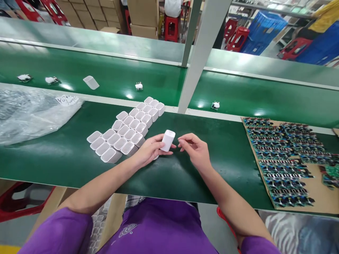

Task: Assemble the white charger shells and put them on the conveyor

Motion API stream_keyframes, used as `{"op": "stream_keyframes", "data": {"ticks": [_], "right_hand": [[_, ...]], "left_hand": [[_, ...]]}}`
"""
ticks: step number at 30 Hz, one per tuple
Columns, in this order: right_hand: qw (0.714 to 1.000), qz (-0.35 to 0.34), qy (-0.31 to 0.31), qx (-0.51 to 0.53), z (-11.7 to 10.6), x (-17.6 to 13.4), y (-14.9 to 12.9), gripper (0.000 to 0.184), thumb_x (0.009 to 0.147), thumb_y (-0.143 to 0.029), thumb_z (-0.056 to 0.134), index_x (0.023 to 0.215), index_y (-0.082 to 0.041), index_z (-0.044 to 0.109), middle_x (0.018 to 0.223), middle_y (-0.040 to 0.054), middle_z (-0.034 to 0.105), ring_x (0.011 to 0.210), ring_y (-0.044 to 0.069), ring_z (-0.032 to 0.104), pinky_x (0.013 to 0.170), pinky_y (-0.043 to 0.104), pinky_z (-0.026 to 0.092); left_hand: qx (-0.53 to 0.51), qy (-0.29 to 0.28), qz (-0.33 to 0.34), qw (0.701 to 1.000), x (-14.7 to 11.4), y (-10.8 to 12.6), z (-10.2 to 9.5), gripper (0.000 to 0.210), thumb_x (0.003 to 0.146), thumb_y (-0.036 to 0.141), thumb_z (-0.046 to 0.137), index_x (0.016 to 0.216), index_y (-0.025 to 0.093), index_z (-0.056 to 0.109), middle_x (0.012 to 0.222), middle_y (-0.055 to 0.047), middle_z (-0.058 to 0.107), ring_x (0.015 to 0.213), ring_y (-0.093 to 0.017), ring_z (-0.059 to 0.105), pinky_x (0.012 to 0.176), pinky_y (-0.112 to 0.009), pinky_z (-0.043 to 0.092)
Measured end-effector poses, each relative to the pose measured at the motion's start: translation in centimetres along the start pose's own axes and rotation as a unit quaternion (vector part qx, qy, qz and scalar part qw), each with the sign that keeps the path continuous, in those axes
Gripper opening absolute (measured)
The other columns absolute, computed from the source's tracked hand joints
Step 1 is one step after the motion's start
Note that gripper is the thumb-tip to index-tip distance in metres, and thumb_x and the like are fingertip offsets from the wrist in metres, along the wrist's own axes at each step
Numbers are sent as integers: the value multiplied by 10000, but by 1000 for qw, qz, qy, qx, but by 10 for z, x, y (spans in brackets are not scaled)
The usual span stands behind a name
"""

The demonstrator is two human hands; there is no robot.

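Observation:
My left hand (151,149) grips a small white plastic housing (168,140), shaped like a rounded rectangular box and held tilted over the green bench. Just right of it, my right hand (195,148) has thumb and fingertips pinched together, apart from the housing; whether anything tiny is between them is hidden. Part of a pale object (156,157) shows beneath my left hand. To the left, several white open-topped housings (124,130) stand packed in slanting rows on the bench.
Circuit boards (280,165) lie in rows on a cardboard sheet (321,197) at the right. A clear plastic bag (31,116) lies at the left. Beyond a metal post (197,56), the green belt (111,70) carries a lone housing (91,82) and several small white parts (139,86).

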State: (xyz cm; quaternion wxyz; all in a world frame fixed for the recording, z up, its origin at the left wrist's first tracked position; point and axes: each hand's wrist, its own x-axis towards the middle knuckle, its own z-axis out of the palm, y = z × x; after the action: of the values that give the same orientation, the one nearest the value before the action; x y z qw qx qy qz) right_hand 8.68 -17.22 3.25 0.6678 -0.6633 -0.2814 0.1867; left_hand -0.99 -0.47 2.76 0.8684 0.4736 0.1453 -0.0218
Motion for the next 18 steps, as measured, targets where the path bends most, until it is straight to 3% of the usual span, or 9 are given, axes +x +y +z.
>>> {"op": "stream_keyframes", "data": {"ticks": [3,7,12,18], "right_hand": [[1000,7,6,28,7,-8,2,245,844,-456,702,863,-212,698,869,17,678,695,122,642,607,246,563],[1000,-2,-8,25,9,-8,10,233,846,-445,704,850,-211,703,884,23,690,748,134,654,672,265,574],[999,27,-7,45,7,-7,10,282,827,-497,707,851,-216,708,895,29,693,768,142,656,644,256,580],[1000,15,15,15,8,-9,4,195,867,-413,678,856,-221,714,905,28,695,802,141,653,646,244,569]], "left_hand": [[-30,-22,-27,999,-4,-8,6,449,715,281,707,1144,159,658,1066,-118,722,1060,-296,682,842,-430,614],[25,25,-30,999,-5,-12,8,457,749,336,720,1171,168,670,1123,-120,710,1044,-268,657,822,-402,603],[106,43,-18,993,-5,-13,3,468,761,487,737,1094,158,716,1038,-97,712,689,-106,564,609,-234,524],[49,30,-20,998,-9,-9,7,503,689,317,808,1157,235,642,1026,-40,671,878,-177,648,676,-267,591]]}}
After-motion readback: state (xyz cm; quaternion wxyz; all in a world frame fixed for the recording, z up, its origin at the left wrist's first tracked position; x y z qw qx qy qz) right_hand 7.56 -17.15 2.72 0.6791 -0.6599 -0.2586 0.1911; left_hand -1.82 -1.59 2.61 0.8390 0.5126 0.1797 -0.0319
